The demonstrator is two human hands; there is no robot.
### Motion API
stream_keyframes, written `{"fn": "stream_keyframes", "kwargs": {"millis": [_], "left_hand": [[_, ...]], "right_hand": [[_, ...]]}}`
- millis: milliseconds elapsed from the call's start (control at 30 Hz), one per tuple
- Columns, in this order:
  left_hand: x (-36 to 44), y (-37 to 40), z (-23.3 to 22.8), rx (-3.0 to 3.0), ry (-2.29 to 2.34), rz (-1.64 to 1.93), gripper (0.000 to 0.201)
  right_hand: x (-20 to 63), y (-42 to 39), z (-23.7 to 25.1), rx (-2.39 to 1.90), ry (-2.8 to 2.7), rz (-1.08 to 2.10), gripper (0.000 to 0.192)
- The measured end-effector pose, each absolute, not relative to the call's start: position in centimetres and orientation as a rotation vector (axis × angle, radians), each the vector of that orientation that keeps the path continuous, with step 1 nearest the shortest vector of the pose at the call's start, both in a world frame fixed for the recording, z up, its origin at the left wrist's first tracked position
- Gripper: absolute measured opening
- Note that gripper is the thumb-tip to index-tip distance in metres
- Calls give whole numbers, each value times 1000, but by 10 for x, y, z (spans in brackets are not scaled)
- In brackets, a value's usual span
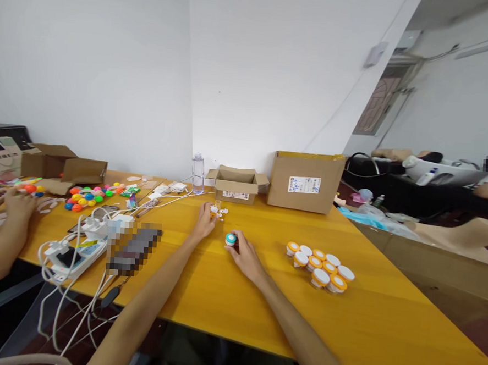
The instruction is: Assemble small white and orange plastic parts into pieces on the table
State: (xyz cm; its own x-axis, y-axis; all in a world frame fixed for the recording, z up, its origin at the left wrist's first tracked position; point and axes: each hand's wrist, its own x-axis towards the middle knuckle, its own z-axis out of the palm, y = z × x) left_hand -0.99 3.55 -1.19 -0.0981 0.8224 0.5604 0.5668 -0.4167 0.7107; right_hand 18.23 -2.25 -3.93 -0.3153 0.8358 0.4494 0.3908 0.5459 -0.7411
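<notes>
My right hand (pixel 244 253) is closed on a small round container with a teal-rimmed white lid (pixel 230 238), held at the middle of the table. Farther back and to the left, my left hand (pixel 204 222) has its fingers curled among small white and clear parts (pixel 223 211). A bit of orange shows by its fingertips, but what it grips is too small to make out. To the right of my right hand stand several small clear containers with orange-rimmed and white lids (pixel 315 262), packed close together.
Behind my hands stand an open small carton (pixel 237 190), a larger cardboard box (pixel 304 183) and a clear bottle (pixel 197 173). A power strip (pixel 84 255) with cables and a blurred dark device (pixel 134 251) lie left. Another person's hands (pixel 19 207) work near colourful balls (pixel 88 198).
</notes>
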Motion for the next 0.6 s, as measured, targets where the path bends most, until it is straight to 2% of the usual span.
{"fn": "stream_keyframes", "kwargs": {"millis": [133,267,500,600], "left_hand": [[11,0,-5,2028,1380,1482,18],[36,-27,-1,2246,1155,1228,23],[33,-33,-1,2196,1276,1100,33],[24,-31,-4,2116,1273,1103,34]], "right_hand": [[181,-18,-40,-982,-1898,666,29],[181,-11,-41,-920,-1875,666,26],[184,-12,-38,-1064,-1903,592,9],[183,-17,-33,-1031,-1916,625,8]]}}
